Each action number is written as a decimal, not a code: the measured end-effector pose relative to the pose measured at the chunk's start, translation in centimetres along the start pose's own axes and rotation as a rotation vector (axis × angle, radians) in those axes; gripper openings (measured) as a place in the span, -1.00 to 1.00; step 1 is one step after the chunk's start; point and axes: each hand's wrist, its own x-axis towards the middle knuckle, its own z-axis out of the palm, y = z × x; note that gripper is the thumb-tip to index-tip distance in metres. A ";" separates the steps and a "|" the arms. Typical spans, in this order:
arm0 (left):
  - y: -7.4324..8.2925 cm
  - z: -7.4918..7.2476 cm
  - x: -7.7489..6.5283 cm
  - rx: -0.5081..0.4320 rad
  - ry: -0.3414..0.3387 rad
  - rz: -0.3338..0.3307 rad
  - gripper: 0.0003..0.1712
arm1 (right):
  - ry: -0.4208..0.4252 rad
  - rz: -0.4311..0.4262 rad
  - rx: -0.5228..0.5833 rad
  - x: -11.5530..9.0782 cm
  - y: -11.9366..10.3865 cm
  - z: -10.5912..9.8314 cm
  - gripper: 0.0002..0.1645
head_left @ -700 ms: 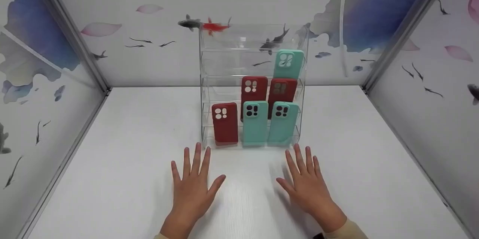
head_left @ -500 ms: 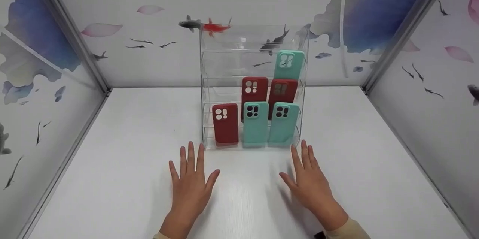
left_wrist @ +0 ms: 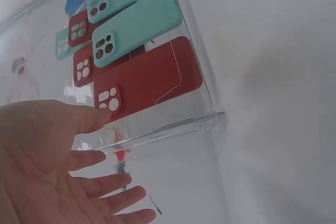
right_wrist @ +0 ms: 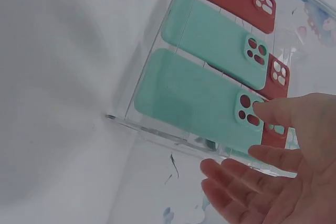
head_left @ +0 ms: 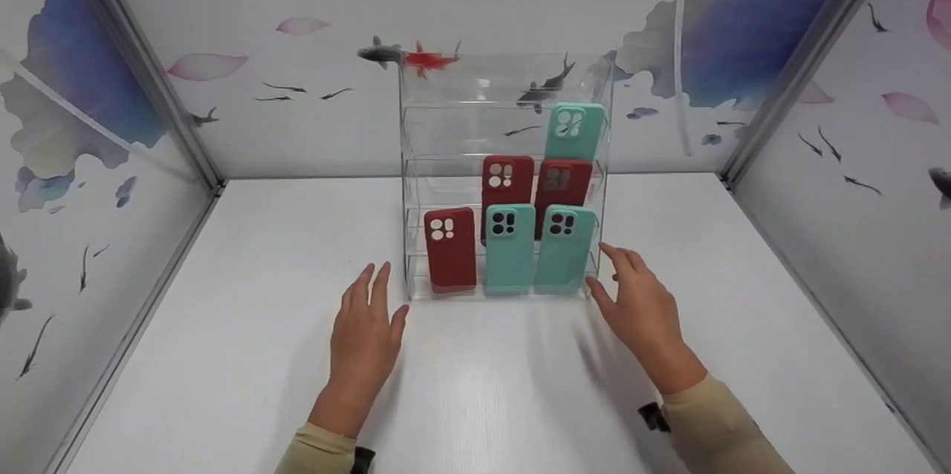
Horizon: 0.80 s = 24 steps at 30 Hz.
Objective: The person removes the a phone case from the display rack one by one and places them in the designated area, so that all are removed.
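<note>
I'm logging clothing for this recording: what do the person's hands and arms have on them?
The left hand and right hand are bare, with no gloves or rings showing. The left sleeve and right sleeve are plain beige. A small black piece shows beside the left cuff, another beside the right.

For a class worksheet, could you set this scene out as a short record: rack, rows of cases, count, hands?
Rack: clear tiered rack on a white table
Front row, left to right: front red case, middle teal case, right teal case
Second row: middle red case, right red case
Third row: rear teal case
Count: three red, three teal
Left hand: near rack's left side, holding nothing
Right hand: near rack's right side, holding nothing; contact unclear
</note>
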 end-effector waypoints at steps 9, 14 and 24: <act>-1.2 1.3 3.1 0.003 -0.005 0.019 -0.33 | 0.125 -0.060 0.165 4.1 1.2 -0.2 -0.47; -1.6 2.3 4.7 -0.064 0.007 0.023 -0.40 | 0.144 -0.072 0.232 5.8 1.8 -0.2 -0.49; -2.3 4.2 6.7 -0.279 -0.013 0.006 -0.47 | 0.158 -0.080 0.252 6.7 2.0 0.0 -0.61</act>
